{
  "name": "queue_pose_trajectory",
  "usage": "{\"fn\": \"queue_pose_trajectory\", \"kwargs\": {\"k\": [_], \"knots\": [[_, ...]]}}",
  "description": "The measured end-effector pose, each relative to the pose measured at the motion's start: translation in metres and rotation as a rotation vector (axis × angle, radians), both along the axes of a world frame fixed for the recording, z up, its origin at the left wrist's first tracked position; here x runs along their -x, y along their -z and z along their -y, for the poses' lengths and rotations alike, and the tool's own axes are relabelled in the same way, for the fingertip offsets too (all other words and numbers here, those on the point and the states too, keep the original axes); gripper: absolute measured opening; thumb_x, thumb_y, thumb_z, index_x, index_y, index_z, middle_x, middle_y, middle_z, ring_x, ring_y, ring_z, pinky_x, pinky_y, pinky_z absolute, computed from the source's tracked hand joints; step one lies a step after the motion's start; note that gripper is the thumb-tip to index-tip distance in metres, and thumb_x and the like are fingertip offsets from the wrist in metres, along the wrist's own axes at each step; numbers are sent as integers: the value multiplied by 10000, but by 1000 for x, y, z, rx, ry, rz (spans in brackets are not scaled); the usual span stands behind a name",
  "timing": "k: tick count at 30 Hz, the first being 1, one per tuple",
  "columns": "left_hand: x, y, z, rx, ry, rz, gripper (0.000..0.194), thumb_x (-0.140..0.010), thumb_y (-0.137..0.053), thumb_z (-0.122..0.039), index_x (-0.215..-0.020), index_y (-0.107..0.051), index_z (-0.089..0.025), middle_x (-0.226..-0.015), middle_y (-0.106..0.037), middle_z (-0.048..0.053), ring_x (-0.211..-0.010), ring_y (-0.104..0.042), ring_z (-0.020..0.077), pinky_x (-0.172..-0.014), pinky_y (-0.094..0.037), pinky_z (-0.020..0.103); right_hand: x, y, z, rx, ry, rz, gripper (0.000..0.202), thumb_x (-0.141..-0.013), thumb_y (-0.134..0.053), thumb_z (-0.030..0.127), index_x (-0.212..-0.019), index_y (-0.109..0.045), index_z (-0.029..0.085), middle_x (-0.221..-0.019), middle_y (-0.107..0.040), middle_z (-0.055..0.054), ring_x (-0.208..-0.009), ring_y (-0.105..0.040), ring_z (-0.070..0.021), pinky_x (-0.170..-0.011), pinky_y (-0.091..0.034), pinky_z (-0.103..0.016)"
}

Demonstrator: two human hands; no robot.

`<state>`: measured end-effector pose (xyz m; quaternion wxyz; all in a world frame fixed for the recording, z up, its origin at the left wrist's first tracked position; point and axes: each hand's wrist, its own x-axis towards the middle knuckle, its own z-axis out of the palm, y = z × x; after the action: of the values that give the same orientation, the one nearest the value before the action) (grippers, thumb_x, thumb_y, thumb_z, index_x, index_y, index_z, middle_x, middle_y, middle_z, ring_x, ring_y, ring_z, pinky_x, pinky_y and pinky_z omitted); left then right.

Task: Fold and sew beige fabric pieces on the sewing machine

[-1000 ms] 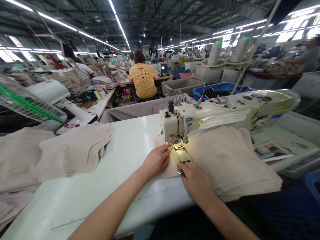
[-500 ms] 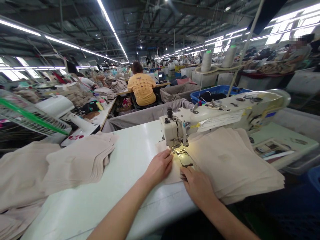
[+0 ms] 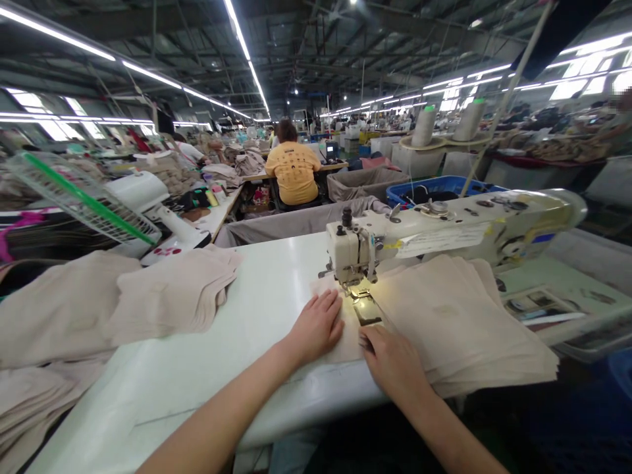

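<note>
A beige fabric piece (image 3: 347,332) lies under the needle and presser foot of a white sewing machine (image 3: 351,253). My left hand (image 3: 318,322) rests flat on this fabric, left of the foot, its fingers stretched out. Just in front of the lit metal plate (image 3: 368,311), my right hand (image 3: 395,362) is closed in a pinch. Something dark and thin shows at its fingertips, too small to name, and the fingers partly hide it. Beside the right hand, a stack of beige fabric pieces (image 3: 444,322) spreads under the machine arm.
More stacked beige pieces (image 3: 172,293) lie on the left of the pale table (image 3: 276,276). A fan (image 3: 89,197) stands behind them. Beyond the table are a grey cloth-lined bin (image 3: 296,220), a blue basket (image 3: 444,187) and a seated person in yellow (image 3: 293,168). Thread cones (image 3: 423,126) stand behind the machine.
The view has turned slightly left, so the scene sits further right. My left hand's fingers lie flatter and slightly further from the needle. My right hand stays pinched by the plate.
</note>
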<state>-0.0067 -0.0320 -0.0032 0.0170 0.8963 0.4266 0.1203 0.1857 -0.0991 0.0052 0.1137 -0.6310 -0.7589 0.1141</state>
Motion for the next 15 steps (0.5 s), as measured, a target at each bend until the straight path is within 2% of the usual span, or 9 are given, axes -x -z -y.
{"fn": "queue_pose_trajectory", "kwargs": {"k": [4, 7, 15], "knots": [[5, -5, 41, 18, 76, -29, 515, -929, -557, -285, -1416, -481, -135, -1516, -480, 189, -1407, -457, 334, -1143, -409, 527, -7, 0, 6, 7, 0, -3, 231, -940, -529, 151, -1064, -699, 245, -1096, -744, -51, -945, -708, -209, -759, -479, -284], [6, -7, 59, 35, 75, -47, 532, -939, -555, -298, -1436, -462, -134, -1536, -456, 185, -1427, -431, 335, -1161, -391, 525, -6, 0, 8, 6, 10, -6, 224, -941, -540, 158, -1071, -702, 242, -1111, -741, -51, -960, -707, -215, -765, -481, -285], [9, -9, 60, 70, 79, -33, 540, -936, -572, -299, -1439, -467, -135, -1540, -451, 183, -1426, -434, 329, -1156, -401, 525, -6, -3, 11, -23, 14, -6, 219, -945, -539, 151, -1053, -704, 247, -1095, -728, -47, -910, -701, -202, -741, -485, -273]]}}
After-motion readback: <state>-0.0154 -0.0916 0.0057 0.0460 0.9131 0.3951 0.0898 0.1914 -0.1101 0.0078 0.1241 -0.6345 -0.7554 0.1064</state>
